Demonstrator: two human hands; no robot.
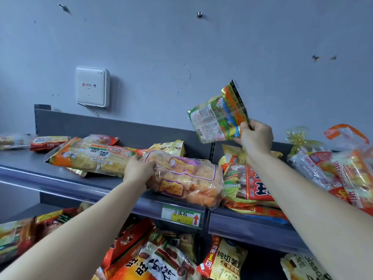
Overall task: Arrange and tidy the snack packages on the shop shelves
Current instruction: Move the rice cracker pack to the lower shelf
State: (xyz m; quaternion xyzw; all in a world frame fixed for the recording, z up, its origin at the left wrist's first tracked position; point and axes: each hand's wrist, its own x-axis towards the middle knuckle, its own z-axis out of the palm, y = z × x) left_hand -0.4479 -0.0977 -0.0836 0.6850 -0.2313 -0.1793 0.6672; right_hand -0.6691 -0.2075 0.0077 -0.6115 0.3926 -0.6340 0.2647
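"While the left hand (139,168) reaches to the top shelf (60,178), what does it hold?"

"It grips the left end of a clear bag of orange puffs (189,178) with purple print, fingers curled round that end. The bag lies on its side at the shelf's front edge, just above the price label (182,216)."

"And the right hand (256,138)?"

"Raised above the shelf, in front of the grey wall (201,47). It pinches a green and orange packet (218,118) by its lower right edge, thumb on the near face, the other fingers curled behind. The packet hangs in the air, tilted, its small-print side toward the camera, touching nothing on the shelf."

"What lies around them?"

"Just left of the puff bag, a long yellow cracker bag (88,158) lies flat. To the right, under the right forearm, sits a heap of red packets (256,186), and beyond it clear bags with orange trim (323,168). More red and yellow packs (151,259) crowd the lower shelf. A white box (92,86) is fixed to the wall."
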